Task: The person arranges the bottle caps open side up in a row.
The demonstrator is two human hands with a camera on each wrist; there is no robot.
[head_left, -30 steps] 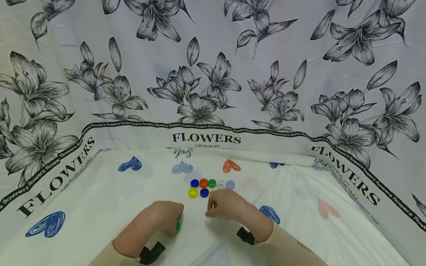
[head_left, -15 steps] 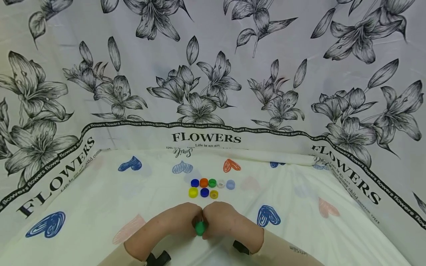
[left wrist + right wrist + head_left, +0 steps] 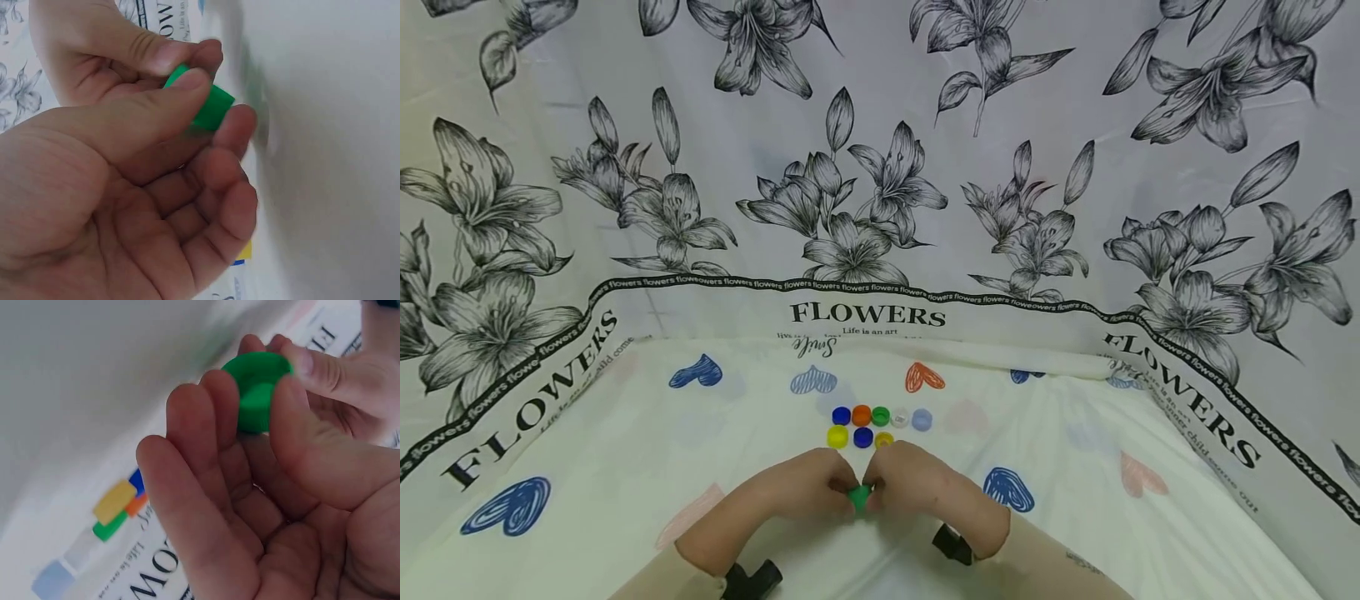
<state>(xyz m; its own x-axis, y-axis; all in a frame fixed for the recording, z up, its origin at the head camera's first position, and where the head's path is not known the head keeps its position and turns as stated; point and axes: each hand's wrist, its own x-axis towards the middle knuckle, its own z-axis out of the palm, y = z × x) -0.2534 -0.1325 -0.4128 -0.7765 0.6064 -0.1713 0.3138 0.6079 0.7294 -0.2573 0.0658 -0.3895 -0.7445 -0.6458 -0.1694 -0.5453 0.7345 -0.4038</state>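
Note:
Close in front of me, a green bottle cap (image 3: 860, 497) is held up between both hands. My left hand (image 3: 805, 485) pinches it from the left, the thumb lying across the cap (image 3: 215, 107) in the left wrist view. From the right, my right hand (image 3: 910, 479) pinches it between thumb and fingers. The right wrist view shows the hollow side of the cap (image 3: 257, 387). Fingertips of both hands meet around it and hide part of its rim.
Beyond the hands lie two rows of bottle caps. The back row has a blue cap (image 3: 841, 415), an orange cap (image 3: 861, 415), a green one, a clear one and a pale blue cap (image 3: 922, 419). In front are a yellow cap (image 3: 837, 437), a blue cap (image 3: 862, 437) and a darker yellow cap (image 3: 883, 438).
A second ago the hands were apart, a green cap at the left hand. They then came together around it, and since have shifted slightly away from me with the cap turned.

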